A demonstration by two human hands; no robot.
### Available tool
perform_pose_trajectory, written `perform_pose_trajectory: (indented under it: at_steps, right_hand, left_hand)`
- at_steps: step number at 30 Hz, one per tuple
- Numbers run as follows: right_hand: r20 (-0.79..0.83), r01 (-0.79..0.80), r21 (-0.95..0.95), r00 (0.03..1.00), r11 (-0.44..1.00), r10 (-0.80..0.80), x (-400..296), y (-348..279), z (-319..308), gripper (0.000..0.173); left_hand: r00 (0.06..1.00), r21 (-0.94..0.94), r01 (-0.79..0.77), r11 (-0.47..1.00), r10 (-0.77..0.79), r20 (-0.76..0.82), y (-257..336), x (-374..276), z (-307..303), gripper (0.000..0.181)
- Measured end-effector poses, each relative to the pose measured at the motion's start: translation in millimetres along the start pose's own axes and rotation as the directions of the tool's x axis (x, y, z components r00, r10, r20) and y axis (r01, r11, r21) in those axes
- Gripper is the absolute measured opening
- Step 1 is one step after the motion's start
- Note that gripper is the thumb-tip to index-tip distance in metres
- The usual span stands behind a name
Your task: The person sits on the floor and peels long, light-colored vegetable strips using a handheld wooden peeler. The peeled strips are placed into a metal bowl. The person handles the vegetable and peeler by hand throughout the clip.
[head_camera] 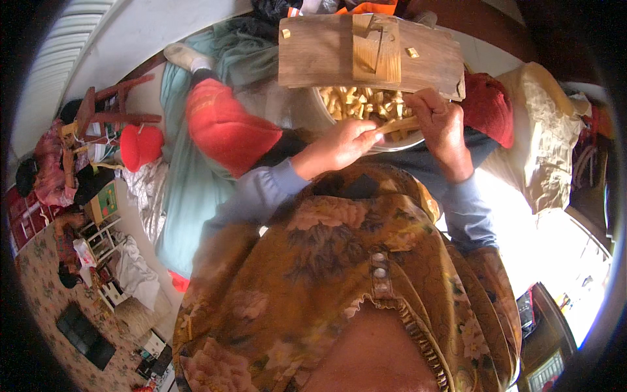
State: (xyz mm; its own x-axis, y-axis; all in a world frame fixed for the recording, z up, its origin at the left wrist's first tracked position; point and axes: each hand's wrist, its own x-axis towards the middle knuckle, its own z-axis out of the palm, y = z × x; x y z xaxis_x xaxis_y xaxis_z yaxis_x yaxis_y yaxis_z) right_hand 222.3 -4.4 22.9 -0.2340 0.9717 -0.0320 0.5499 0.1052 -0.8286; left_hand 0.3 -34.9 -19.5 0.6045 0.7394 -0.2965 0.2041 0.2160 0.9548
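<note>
My left hand pinches one end of a thin yellowish strip, which looks like wood or dried root. The strip's other end is in my right hand, fingers curled around it. Below both hands is a round basin holding many short yellowish cut pieces. Across the basin's far side lies a worn wooden board. Fixed or resting on it is a lighter wooden block with a thin dark slot or blade. A small yellow chip lies on the board's right part, another near its left corner.
My knees, in red coverings, flank the basin. Teal cloth spreads at left; a pale sack stands at right. Farther left are a red heart-shaped cushion, a wooden chair and other people.
</note>
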Motion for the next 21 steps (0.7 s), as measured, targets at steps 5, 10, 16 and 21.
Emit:
perform_pose_trajectory:
  at_steps: [5,10,16,21]
  right_hand:
    - [-0.052,0.131,-0.003,0.990,0.991,-0.131,-10,-26,-1,0.018]
    - [0.071,-0.128,0.113,0.990,0.985,0.121,-11,-33,-7,0.017]
    - [0.453,-0.085,0.594,0.857,0.800,-0.246,-29,-83,-24,0.015]
    - [-0.017,0.016,0.734,1.000,0.679,-0.005,-7,-108,-18,0.033]
  left_hand:
    - [0.978,0.370,-0.152,0.916,0.193,-0.076,45,-15,-11,0.029]
    - [0.950,0.556,-0.209,0.805,0.303,-0.081,70,-9,-23,0.031]
    - [0.980,0.329,-0.182,0.927,0.196,-0.012,119,6,-55,0.031]
    - [0.972,-0.456,-0.212,0.865,0.138,-0.190,110,8,-18,0.028]
